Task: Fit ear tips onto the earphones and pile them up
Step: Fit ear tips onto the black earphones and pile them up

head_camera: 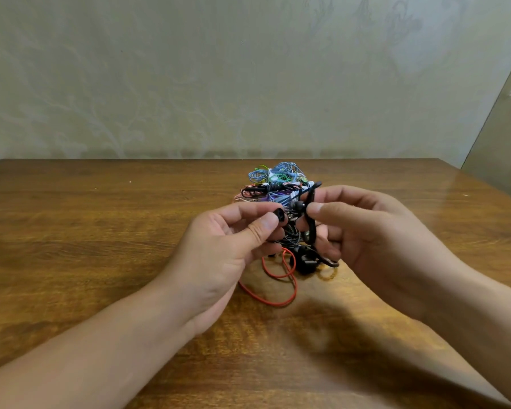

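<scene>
Home room: wooden table against patterned wallpaper.

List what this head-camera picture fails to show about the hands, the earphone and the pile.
- Head view: the left hand pinches a black ear tip; thumb and fingers cover most of it.
- Whether the earphone in the right hand already has a tip: too small.
- How many earphones are in the pile: tangled, partly behind the hands.
- Where the red cable ends: hidden by the hands.

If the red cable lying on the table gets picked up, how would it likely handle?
Probably floppy: the red cable lies in loose, uneven loops on the table. Likely light, being thin. It may snag, since its far end runs up toward the earphone the right hand grips.
</scene>
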